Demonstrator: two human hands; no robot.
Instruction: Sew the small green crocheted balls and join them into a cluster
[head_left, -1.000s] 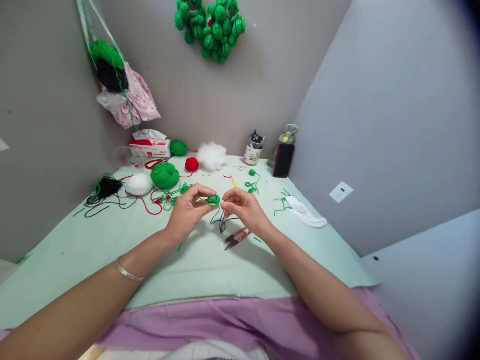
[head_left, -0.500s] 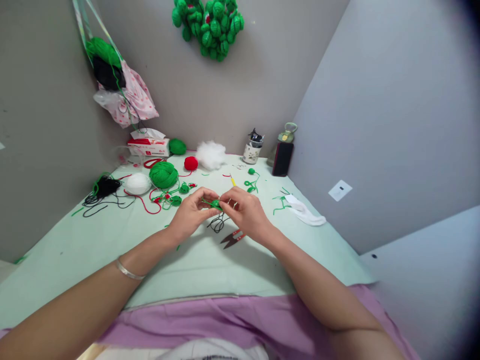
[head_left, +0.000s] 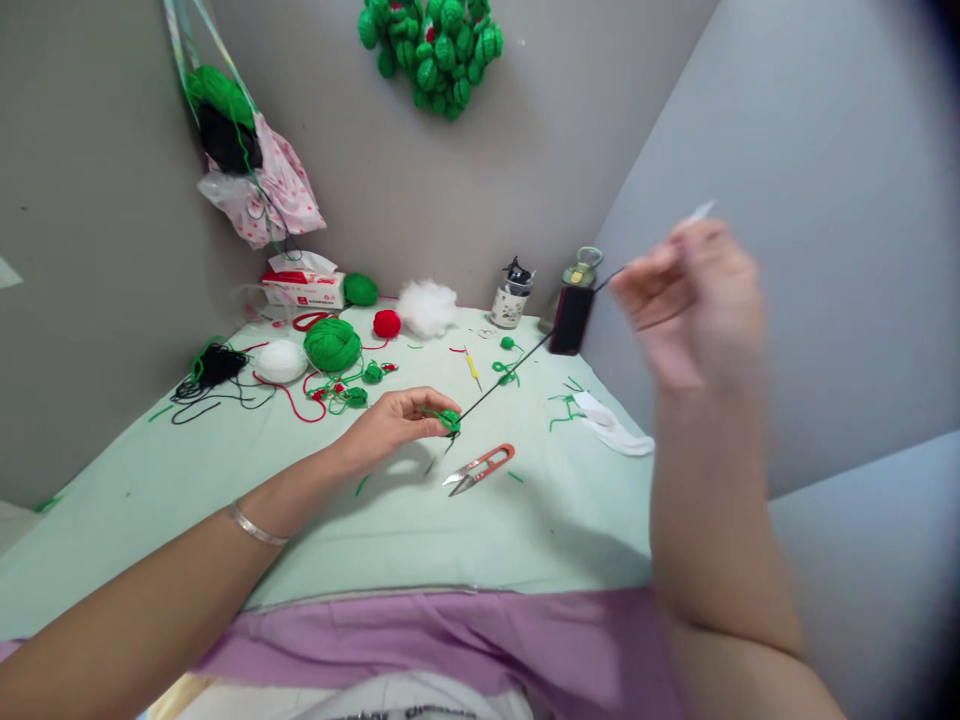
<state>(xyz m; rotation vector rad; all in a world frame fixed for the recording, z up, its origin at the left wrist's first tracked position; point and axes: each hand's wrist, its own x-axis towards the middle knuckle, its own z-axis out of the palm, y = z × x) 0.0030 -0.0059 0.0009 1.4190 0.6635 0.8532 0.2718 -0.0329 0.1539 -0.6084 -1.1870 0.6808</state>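
Observation:
My left hand (head_left: 390, 425) pinches a small green crocheted ball (head_left: 451, 421) above the table. From that piece a taut black yarn (head_left: 511, 372) runs up and to the right into my right hand (head_left: 697, 300). That hand is raised high, smeared by motion, with its fingers closed around the yarn. A pale pointed tip sticks out above its fingers, too blurred to name. Below the ball, a loose black end hangs down. Orange-handled thread snips (head_left: 495, 459) lie on the table just right of my left hand, and a yellow-handled crochet hook (head_left: 472, 366) lies farther back.
To the left are green yarn (head_left: 332, 344), white yarn (head_left: 280, 361), black yarn (head_left: 214, 368) and small crocheted pieces (head_left: 355, 397). Stuffing (head_left: 427, 308), a tissue box (head_left: 311, 290), a jar (head_left: 511, 302) and a phone (head_left: 571, 320) stand at the back. White fabric (head_left: 611, 425) lies right.
My right hand has swung from beside the green ball up and far to the right, drawing the black yarn taut. My left hand keeps its hold, slightly lower and farther right.

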